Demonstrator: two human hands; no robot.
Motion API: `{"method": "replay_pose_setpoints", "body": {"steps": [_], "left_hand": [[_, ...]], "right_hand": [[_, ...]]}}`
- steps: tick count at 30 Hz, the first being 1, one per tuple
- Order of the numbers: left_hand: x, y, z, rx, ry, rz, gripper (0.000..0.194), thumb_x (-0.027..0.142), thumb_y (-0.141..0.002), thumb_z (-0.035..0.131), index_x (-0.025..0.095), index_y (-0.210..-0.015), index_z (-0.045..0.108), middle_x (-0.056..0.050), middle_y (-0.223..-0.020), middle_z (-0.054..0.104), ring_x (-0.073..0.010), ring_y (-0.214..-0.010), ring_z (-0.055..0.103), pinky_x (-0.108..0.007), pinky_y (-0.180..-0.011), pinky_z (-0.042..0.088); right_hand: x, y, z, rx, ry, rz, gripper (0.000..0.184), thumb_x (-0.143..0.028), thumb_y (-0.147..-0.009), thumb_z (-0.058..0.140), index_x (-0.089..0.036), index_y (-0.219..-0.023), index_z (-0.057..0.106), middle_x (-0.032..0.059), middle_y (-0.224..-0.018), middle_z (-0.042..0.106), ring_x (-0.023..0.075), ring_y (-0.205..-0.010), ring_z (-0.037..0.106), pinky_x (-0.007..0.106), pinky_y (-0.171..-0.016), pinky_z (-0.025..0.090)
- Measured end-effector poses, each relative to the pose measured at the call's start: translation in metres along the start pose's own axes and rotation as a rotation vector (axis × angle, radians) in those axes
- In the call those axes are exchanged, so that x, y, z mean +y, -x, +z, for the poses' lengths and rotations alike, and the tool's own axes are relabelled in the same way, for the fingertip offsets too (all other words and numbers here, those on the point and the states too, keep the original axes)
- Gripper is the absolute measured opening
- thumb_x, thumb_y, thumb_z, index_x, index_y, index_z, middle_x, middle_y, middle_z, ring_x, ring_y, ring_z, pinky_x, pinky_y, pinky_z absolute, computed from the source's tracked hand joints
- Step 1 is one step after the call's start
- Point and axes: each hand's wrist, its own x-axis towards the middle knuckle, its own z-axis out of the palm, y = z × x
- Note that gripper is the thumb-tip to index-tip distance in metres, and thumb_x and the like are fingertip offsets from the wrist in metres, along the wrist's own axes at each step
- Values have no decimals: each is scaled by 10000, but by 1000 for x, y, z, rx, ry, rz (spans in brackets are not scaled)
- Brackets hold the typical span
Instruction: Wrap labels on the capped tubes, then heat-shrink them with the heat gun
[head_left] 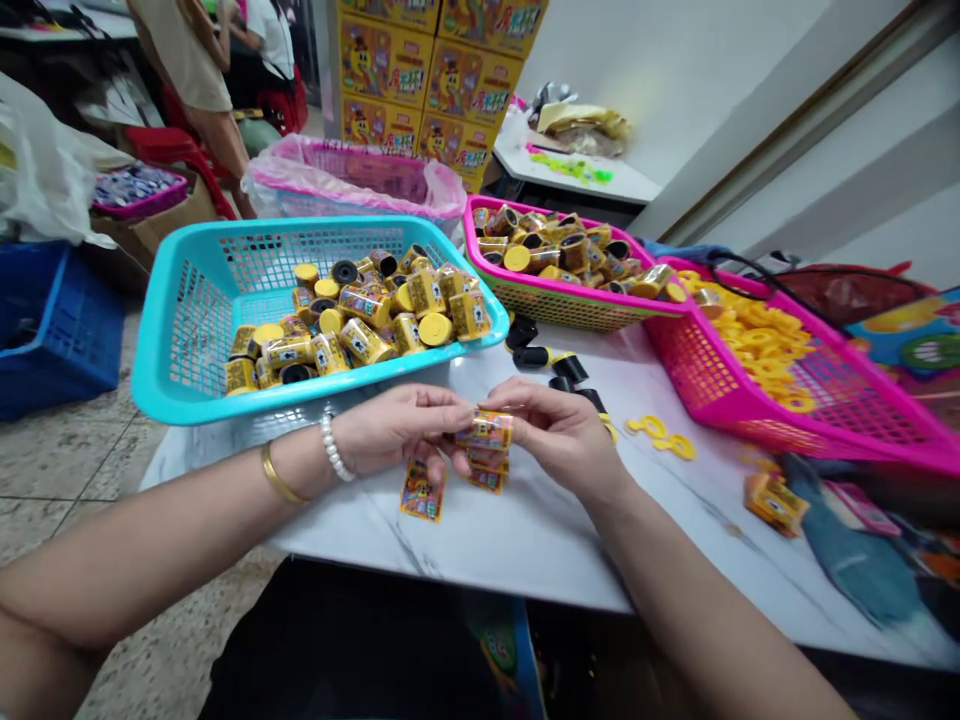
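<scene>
My left hand (401, 428) and my right hand (566, 432) meet over the front of the table, both closed in a pinch. Between their fingertips is a small yellow printed label (489, 430); whether anything sits inside it I cannot tell. Below my left fingers another label (422, 495) shows, and more printed labels (487, 476) show beneath the held one. Just beyond my right hand lie several black plastic cups (568, 367). Yellow ring-shaped pieces (675, 445) rest to its right.
Behind my hands stands a turquoise basket (169, 385) of labelled cups. A pink basket (577, 298) holds more cups; another pink basket (847, 385) holds yellow rings. A labelled bundle (776, 503) lies at right. Printed cartons (386, 70) are stacked behind; people (199, 70) are at back left.
</scene>
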Motion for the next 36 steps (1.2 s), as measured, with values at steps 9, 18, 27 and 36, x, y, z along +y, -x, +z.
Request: {"method": "replay_pose_setpoints", "body": {"steps": [9, 18, 27, 36], "left_hand": [[-2, 0, -5, -31, 31, 78, 639, 453, -798, 772, 192, -1343, 564, -50, -806, 726, -144, -582, 697, -207, -504, 536], [3, 3, -5, -65, 0, 54, 648, 485, -804, 753, 179, -1353, 595, -85, -820, 740, -204, -695, 735, -251, -548, 575], [-4, -1, -5, 49, -18, 85, 594, 478, -706, 836, 155, -1187, 708, -41, -663, 717, -114, -408, 616, -181, -389, 474], [-9, -2, -8, -7, 42, 56, 668, 440, -747, 809, 173, -1326, 612, -70, -744, 736, -122, -478, 645, -191, -430, 481]], "right_hand": [[-4, 3, -4, -49, -295, 342, 279, -407, -782, 787, -218, -975, 716, 20, -804, 755, 159, -608, 711, 314, -604, 612], [-12, 4, 2, -52, -347, 382, 327, -334, -764, 810, -184, -990, 628, 21, -750, 755, 169, -584, 732, 279, -542, 629], [-18, 4, 7, -129, -314, 376, 344, -328, -762, 812, -173, -1024, 652, 11, -679, 747, 139, -531, 702, 233, -500, 597], [-18, 4, 12, -70, -201, 352, 349, -371, -764, 807, -172, -1022, 680, 26, -714, 758, 159, -567, 721, 282, -548, 629]]}}
